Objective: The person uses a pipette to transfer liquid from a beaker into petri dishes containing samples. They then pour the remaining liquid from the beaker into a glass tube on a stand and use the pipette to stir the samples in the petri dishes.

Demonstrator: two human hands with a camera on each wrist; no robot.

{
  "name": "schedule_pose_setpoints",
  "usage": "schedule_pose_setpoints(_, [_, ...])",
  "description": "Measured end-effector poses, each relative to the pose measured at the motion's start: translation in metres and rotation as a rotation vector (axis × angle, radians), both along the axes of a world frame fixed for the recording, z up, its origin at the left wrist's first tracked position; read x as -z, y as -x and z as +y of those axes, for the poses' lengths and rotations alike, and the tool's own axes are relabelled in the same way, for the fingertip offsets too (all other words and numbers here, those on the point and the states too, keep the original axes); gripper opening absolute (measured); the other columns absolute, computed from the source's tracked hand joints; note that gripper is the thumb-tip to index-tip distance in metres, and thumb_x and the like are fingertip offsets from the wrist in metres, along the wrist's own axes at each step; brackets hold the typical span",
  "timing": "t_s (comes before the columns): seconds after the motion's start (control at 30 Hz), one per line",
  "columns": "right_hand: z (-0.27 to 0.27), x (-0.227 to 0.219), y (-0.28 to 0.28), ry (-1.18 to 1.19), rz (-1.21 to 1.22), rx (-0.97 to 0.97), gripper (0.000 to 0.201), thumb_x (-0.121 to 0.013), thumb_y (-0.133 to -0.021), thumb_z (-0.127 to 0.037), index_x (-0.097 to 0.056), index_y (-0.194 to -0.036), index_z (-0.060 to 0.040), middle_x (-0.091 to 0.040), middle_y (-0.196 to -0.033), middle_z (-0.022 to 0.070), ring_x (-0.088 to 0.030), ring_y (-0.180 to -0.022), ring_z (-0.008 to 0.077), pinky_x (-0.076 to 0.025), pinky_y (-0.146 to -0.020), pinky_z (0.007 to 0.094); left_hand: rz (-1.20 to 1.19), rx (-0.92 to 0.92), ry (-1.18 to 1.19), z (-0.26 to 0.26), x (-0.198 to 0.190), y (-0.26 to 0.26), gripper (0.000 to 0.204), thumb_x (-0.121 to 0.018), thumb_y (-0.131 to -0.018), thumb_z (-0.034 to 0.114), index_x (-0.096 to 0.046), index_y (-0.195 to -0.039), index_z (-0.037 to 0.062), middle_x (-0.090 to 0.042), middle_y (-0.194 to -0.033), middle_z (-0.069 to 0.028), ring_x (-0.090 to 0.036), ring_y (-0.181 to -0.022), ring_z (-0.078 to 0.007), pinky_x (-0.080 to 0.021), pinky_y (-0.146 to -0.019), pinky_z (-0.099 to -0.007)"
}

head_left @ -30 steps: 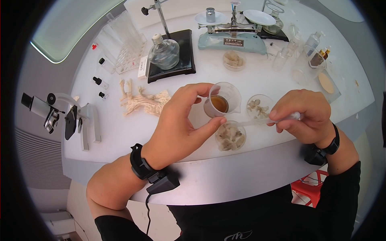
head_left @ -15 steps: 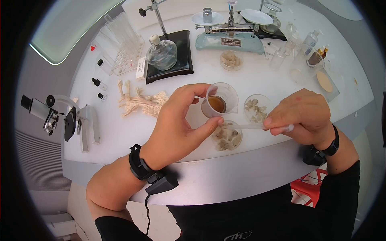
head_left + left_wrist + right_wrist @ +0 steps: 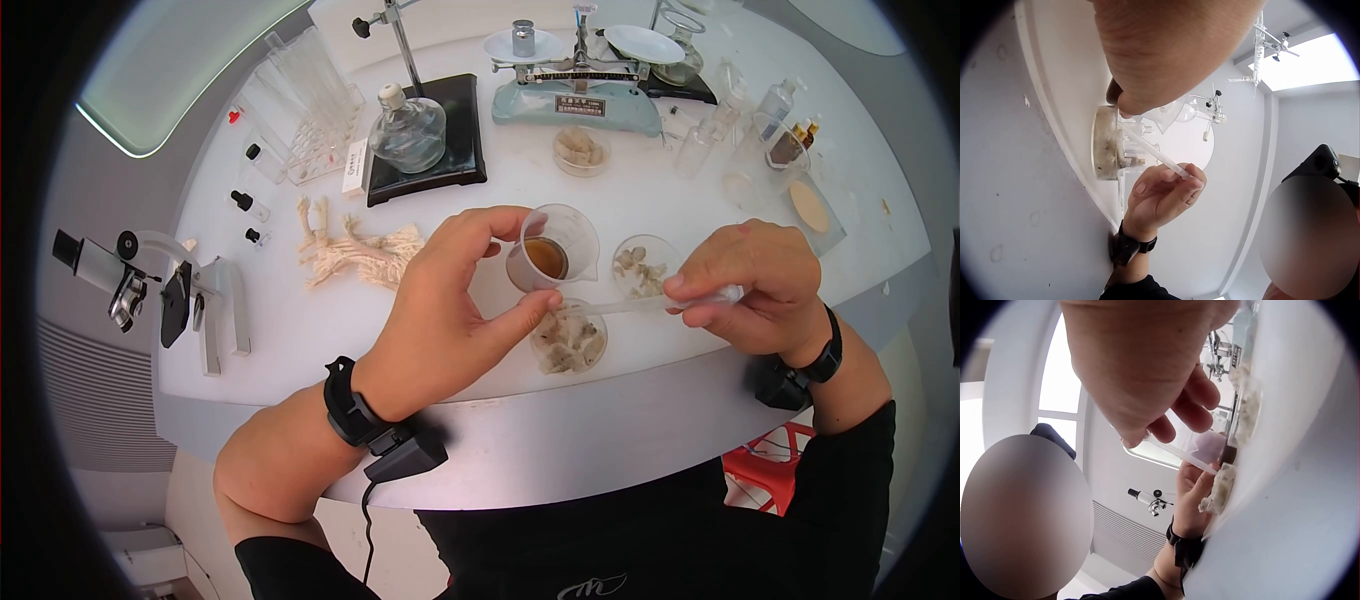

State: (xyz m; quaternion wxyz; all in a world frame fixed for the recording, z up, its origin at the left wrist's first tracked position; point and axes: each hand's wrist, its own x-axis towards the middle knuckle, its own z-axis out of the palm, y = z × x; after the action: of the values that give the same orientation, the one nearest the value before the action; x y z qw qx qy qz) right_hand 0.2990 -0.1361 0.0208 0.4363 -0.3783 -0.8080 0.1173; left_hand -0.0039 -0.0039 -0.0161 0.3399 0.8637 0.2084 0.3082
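My left hand (image 3: pixel 445 320) curls thumb and fingers around a small clear plastic beaker (image 3: pixel 578 222) with brown liquid (image 3: pixel 546 258) at its bottom. Opposite it, my right hand (image 3: pixel 750 280) pinches a translucent plastic dropper (image 3: pixel 632 304), whose bulb end shows past the fingers. The dropper points left and down to a petri dish (image 3: pixel 1105 112) of pale, fluffy clumps (image 3: pixel 568 345) speckled dark, just below my left thumb. In the right wrist view the dropper's tip end meets the clumps. A second petri dish (image 3: pixel 640 237) with smaller greyish pieces lies beside the right fingers.
Behind the hands are a third petri dish (image 3: pixel 582 171), a balance scale (image 3: pixel 575 105) and a glass spirit lamp (image 3: pixel 408 138) on a black stand base. A bundle of pale fibre strands (image 3: pixel 360 252) lies left, a microscope (image 3: pixel 180 285) farther left. Glassware and bottles (image 3: pixel 775 105) stand at right.
The dropper's bulb end dipped half a second ago and is raised again now, as the right hand turned slightly. The left hand still holds the beaker in the same place.
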Motion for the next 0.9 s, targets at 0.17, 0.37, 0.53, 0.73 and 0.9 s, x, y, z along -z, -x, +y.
schedule_pose_setpoints(0.17, [0.0005,0.0013,-0.0008,-0.002,0.014,-0.011,0.024,-0.096,-0.092,-0.011,-0.089,-0.114,-0.0063,-0.086,-0.097,0.0079,-0.077,-0.076,0.0175,-0.054,-0.058,0.0277,0.002,0.000,-0.003,0.0001,-0.0004,0.0003,0.057,-0.093,-0.094,0.012,-0.068,-0.145,0.0043,-0.074,-0.140,-0.0077,-0.068,-0.128,-0.0192,-0.051,-0.112,-0.0366])
schedule_pose_setpoints(0.37, [-0.0001,0.0007,-0.0004,0.006,0.014,-0.002,0.023,-0.096,-0.092,-0.010,-0.088,-0.113,-0.0052,-0.086,-0.098,0.0084,-0.077,-0.076,0.0176,-0.054,-0.058,0.0274,0.002,-0.005,-0.010,-0.0002,-0.0002,0.0005,0.057,-0.093,-0.094,0.012,-0.068,-0.145,0.0042,-0.074,-0.140,-0.0074,-0.068,-0.128,-0.0190,-0.051,-0.112,-0.0364])
schedule_pose_setpoints(0.53, [-0.0006,-0.0005,-0.0005,0.010,0.001,0.016,0.023,-0.095,-0.093,-0.013,-0.088,-0.113,-0.0052,-0.086,-0.099,0.0082,-0.076,-0.076,0.0169,-0.055,-0.059,0.0268,-0.010,0.000,0.020,-0.0006,0.0002,-0.0002,0.057,-0.092,-0.094,0.012,-0.068,-0.146,0.0039,-0.074,-0.140,-0.0071,-0.067,-0.128,-0.0187,-0.051,-0.112,-0.0363])
schedule_pose_setpoints(0.73, [0.0004,0.0000,-0.0019,0.004,-0.012,0.014,0.024,-0.095,-0.093,-0.013,-0.088,-0.115,-0.0050,-0.086,-0.100,0.0078,-0.074,-0.073,0.0159,-0.055,-0.061,0.0268,-0.004,-0.004,0.002,-0.0009,-0.0003,0.0001,0.057,-0.092,-0.094,0.011,-0.068,-0.145,0.0039,-0.074,-0.140,-0.0073,-0.068,-0.128,-0.0187,-0.051,-0.112,-0.0363])
schedule_pose_setpoints(0.9, [-0.0005,-0.0019,-0.0014,0.003,-0.021,0.032,0.025,-0.095,-0.093,-0.014,-0.088,-0.116,-0.0055,-0.086,-0.100,0.0072,-0.073,-0.072,0.0152,-0.055,-0.061,0.0267,-0.001,0.003,0.001,-0.0003,-0.0002,0.0002,0.057,-0.092,-0.095,0.011,-0.068,-0.146,0.0039,-0.074,-0.140,-0.0077,-0.068,-0.128,-0.0191,-0.051,-0.112,-0.0369])
